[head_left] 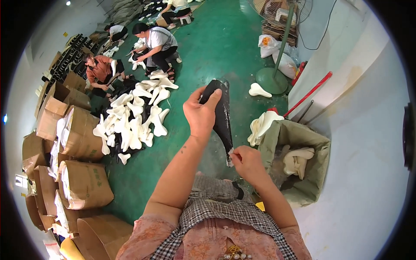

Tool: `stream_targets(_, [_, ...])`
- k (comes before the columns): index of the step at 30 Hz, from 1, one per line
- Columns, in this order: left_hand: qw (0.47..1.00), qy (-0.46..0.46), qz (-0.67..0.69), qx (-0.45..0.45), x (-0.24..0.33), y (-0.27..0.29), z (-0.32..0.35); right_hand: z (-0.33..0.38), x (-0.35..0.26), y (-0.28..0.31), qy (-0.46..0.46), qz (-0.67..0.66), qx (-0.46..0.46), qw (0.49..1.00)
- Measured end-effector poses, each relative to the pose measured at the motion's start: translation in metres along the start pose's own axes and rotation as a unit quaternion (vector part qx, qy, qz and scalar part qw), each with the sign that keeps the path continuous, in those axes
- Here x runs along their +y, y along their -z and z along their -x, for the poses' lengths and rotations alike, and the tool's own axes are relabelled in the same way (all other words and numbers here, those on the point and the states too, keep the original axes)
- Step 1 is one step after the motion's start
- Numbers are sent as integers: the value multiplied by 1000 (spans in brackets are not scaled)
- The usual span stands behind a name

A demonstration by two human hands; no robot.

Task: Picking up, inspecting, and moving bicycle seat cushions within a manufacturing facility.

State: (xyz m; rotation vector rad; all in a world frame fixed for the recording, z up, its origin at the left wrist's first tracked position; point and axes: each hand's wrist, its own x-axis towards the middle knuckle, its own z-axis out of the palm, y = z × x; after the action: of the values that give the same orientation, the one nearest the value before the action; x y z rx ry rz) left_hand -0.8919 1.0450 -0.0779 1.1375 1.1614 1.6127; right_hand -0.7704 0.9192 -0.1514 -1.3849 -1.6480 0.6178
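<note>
A black bicycle saddle pad [222, 108] is held up in front of me, broad end away from me and narrow nose pointing down toward my body. Ragged whitish material runs along its right edge and tip. My left hand [201, 113] is closed around the broad end, thumb lying on top. At the nose, my right hand [248, 162] pinches the whitish edge with thumb and fingers. Close to my right forearm is a green fabric bin [307, 131] with several cream-white pieces [297, 163] in it. White saddle pads [261, 126] lean against the bin's far left side.
A large pile of white saddle pads [130, 117] lies on the green floor to the left. Cardboard boxes [89, 186] line the left side. Co-workers [158, 45] crouch beyond the pile. One pad [259, 90] lies near a fan's round base [272, 80]; a red pole [310, 93] leans against the right wall.
</note>
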Motion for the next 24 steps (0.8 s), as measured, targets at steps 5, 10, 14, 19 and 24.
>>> stream_targets(5, [996,28,77,-26,4,8,-3,-4,-16,-6,0,117,-10,993])
stream_targets(10, [1000,3,0,2,-9,14,-4,-3,12,10,-102,118,24,987])
stream_targets(14, [996,-27,79,-15,-7,43,-21,78,154,102,-262,382,-62,884])
stream_targets(19, [963,-75,-88,-245,-8,27,0,21,109,146,-110,173,24,978])
stream_targets(24, [906,-72,-140,-392,8,36,-2,-105,-10,63,146,-89,20,985])
